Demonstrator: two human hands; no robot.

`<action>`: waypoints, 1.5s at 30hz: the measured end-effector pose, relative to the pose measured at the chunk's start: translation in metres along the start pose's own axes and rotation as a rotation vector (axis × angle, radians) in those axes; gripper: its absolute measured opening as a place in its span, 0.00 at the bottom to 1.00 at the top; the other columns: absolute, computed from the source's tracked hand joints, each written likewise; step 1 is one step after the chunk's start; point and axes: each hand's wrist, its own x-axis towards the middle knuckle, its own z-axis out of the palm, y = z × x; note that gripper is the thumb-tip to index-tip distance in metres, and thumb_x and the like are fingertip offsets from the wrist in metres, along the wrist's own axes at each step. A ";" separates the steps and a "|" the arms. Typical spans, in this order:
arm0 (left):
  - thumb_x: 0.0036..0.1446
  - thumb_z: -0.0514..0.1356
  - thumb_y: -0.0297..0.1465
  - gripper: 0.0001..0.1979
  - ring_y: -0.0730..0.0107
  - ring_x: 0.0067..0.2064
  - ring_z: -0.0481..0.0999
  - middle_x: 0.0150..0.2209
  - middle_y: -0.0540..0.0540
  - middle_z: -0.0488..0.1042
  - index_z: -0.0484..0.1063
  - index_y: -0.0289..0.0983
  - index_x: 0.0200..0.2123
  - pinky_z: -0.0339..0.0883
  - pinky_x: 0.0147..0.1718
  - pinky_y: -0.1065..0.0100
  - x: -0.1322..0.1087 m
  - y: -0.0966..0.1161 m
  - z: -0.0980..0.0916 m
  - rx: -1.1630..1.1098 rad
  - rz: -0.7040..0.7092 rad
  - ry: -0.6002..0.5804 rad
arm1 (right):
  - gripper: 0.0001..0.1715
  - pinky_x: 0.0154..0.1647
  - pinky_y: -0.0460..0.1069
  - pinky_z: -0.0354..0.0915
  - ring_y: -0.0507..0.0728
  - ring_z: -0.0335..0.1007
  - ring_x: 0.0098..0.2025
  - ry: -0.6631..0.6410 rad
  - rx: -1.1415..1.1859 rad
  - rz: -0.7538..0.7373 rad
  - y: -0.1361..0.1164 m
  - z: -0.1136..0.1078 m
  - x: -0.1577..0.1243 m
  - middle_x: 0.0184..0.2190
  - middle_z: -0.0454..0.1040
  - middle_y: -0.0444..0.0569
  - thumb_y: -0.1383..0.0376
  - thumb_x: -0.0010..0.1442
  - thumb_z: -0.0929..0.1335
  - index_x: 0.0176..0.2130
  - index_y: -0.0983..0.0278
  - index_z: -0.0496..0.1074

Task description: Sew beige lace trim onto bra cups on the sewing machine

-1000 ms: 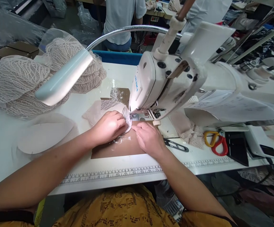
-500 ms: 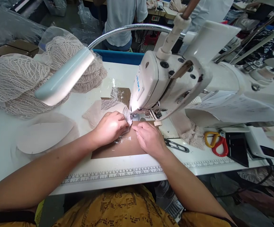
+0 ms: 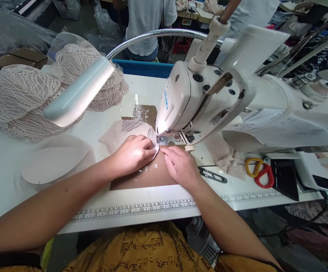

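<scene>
A piece of beige lace fabric [image 3: 135, 127] lies under the head of the white sewing machine [image 3: 177, 102], its scalloped edge by the needle area. My left hand [image 3: 134, 155] is closed on that edge, thumb and fingertips pinching it just in front of the presser foot. Close by on the right, my right hand [image 3: 182, 166] rests on the brown board [image 3: 143, 181]. Its index finger points at the lace edge, the thumb slightly apart below, with nothing visible between them. The needle itself is hidden behind the machine head and the fabric.
A lamp [image 3: 79, 92] on a bendable metal neck hangs at left over piled lace pieces [image 3: 19, 87]. Sheer oval pieces [image 3: 53, 164] lie nearer. At right are a black thread snipper [image 3: 212, 174], red-and-yellow-handled scissors [image 3: 261, 172] and a phone-like black slab [image 3: 284, 179]. A ruler strip [image 3: 141, 209] edges the table.
My right hand has loosened, its index finger now straighter and the thumb lower. My left fingers have shifted slightly along the lace edge, which shows more.
</scene>
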 end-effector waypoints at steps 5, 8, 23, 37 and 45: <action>0.70 0.49 0.31 0.16 0.61 0.46 0.69 0.52 0.46 0.75 0.77 0.37 0.42 0.63 0.42 0.61 -0.003 -0.001 0.007 0.139 0.132 -0.007 | 0.19 0.42 0.50 0.64 0.57 0.72 0.42 -0.005 -0.015 -0.023 -0.004 0.001 0.004 0.44 0.78 0.50 0.70 0.63 0.62 0.50 0.63 0.75; 0.69 0.51 0.30 0.14 0.59 0.45 0.71 0.52 0.45 0.75 0.76 0.36 0.45 0.64 0.42 0.59 -0.005 0.000 0.012 0.210 0.136 0.009 | 0.19 0.38 0.50 0.62 0.56 0.70 0.37 -0.071 -0.073 -0.060 -0.005 0.000 0.006 0.40 0.77 0.50 0.71 0.63 0.61 0.49 0.63 0.76; 0.66 0.54 0.36 0.19 0.55 0.47 0.70 0.57 0.40 0.72 0.74 0.32 0.53 0.65 0.46 0.56 0.000 0.004 0.002 0.035 -0.031 -0.041 | 0.21 0.37 0.51 0.58 0.57 0.66 0.37 -0.069 -0.158 -0.077 -0.001 0.001 0.004 0.38 0.76 0.50 0.71 0.63 0.61 0.52 0.63 0.74; 0.66 0.52 0.37 0.22 0.51 0.51 0.68 0.58 0.39 0.71 0.71 0.31 0.57 0.65 0.49 0.52 0.005 -0.006 0.001 0.011 -0.041 -0.045 | 0.20 0.35 0.51 0.56 0.57 0.65 0.35 -0.106 -0.202 -0.060 -0.004 0.001 0.005 0.37 0.75 0.50 0.71 0.63 0.61 0.50 0.62 0.75; 0.66 0.51 0.35 0.21 0.47 0.56 0.67 0.56 0.37 0.72 0.70 0.32 0.57 0.62 0.51 0.50 0.007 -0.017 0.003 0.059 -0.105 -0.002 | 0.23 0.36 0.52 0.58 0.58 0.66 0.36 -0.058 -0.161 -0.085 0.000 0.004 0.005 0.36 0.75 0.50 0.71 0.63 0.61 0.53 0.62 0.75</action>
